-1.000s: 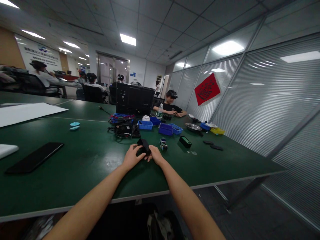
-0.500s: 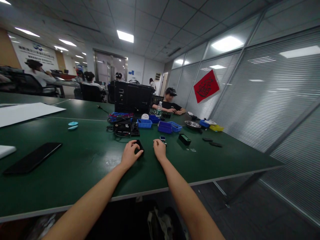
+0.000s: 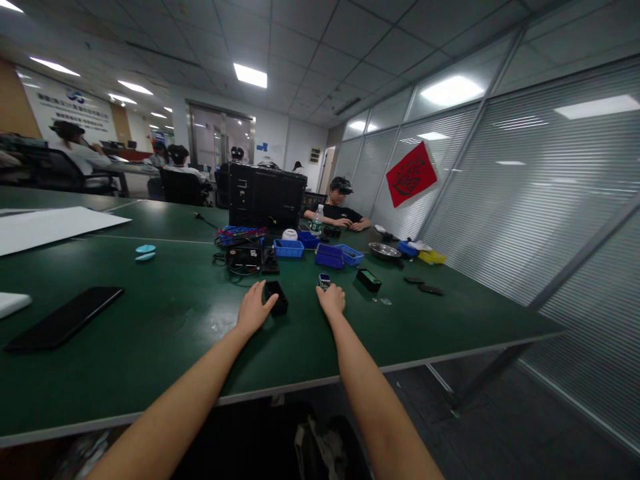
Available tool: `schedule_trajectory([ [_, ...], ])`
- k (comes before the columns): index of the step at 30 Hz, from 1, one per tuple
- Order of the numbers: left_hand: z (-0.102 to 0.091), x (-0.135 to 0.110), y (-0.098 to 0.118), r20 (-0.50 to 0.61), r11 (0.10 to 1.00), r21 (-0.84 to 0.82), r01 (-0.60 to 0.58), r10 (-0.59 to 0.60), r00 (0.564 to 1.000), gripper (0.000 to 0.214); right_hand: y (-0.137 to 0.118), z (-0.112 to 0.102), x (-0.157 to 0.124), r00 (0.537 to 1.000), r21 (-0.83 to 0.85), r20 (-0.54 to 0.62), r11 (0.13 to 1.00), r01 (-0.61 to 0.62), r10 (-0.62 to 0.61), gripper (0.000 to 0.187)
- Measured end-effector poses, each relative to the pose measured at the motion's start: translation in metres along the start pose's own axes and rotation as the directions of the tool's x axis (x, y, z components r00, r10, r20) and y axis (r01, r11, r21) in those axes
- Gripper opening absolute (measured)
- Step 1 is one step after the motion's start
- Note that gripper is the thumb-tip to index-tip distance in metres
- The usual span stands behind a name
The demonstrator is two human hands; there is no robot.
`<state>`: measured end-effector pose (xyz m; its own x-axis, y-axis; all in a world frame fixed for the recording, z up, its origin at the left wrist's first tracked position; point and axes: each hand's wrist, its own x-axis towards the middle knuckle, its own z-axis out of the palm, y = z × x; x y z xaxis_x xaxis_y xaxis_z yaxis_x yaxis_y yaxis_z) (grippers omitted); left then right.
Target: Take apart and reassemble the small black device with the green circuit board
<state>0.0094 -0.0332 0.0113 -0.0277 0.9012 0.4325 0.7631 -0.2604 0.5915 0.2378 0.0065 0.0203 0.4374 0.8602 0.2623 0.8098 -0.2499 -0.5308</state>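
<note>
My left hand (image 3: pixel 251 311) lies flat on the green table (image 3: pixel 165 333) with its fingers apart. Its thumb rests against a small black open box (image 3: pixel 277 297) just to its right. My right hand (image 3: pixel 331 300) sits a little further right, fingers curled, with the fingertips closed on a small blue and silver part (image 3: pixel 325 281) that stands on the table. The two hands are apart, with bare table between them.
Blue bins (image 3: pixel 331 256), a tangle of cables and a black device (image 3: pixel 245 257), a big black case (image 3: pixel 265 197), a metal bowl (image 3: pixel 385 251) and a small dark box (image 3: pixel 369 280) lie beyond my hands. A black phone (image 3: pixel 65 317) lies at the left. A person (image 3: pixel 340 210) sits across the table.
Both hands held the black box together a second ago. They then parted: the box now stands on the table beside my left hand, and my right hand moved right to the small part.
</note>
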Motion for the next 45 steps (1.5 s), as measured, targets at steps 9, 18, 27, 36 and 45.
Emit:
schedule_trajectory([
  [9, -0.002, 0.0, 0.001, 0.172, 0.999, 0.008, 0.041, -0.042, 0.984, 0.074, -0.005, 0.007, 0.0, 0.967, 0.023, 0.141, 0.977, 0.213, -0.214, 0.043],
  [18, -0.005, 0.0, 0.002, 0.219, 0.999, -0.022, -0.024, 0.028, 0.975, 0.057, -0.006, 0.003, 0.001, 0.978, -0.015, 0.155, 0.99, 0.142, -0.138, 0.043],
  [27, -0.005, 0.007, -0.01, 0.255, 0.99, -0.123, -0.066, 0.095, 0.962, 0.043, -0.008, 0.004, -0.003, 0.967, 0.023, 0.095, 0.972, 0.234, -0.235, 0.031],
  [36, -0.005, 0.005, -0.004, 0.241, 0.993, -0.096, -0.069, 0.091, 0.966, 0.034, -0.011, 0.004, -0.005, 0.945, 0.119, 0.055, 0.942, 0.314, -0.322, 0.043],
  [45, -0.009, 0.002, 0.0, 0.206, 0.994, -0.1, -0.054, 0.073, 0.976, 0.022, -0.01, 0.003, -0.005, 0.942, 0.092, 0.083, 0.944, 0.317, -0.325, 0.026],
])
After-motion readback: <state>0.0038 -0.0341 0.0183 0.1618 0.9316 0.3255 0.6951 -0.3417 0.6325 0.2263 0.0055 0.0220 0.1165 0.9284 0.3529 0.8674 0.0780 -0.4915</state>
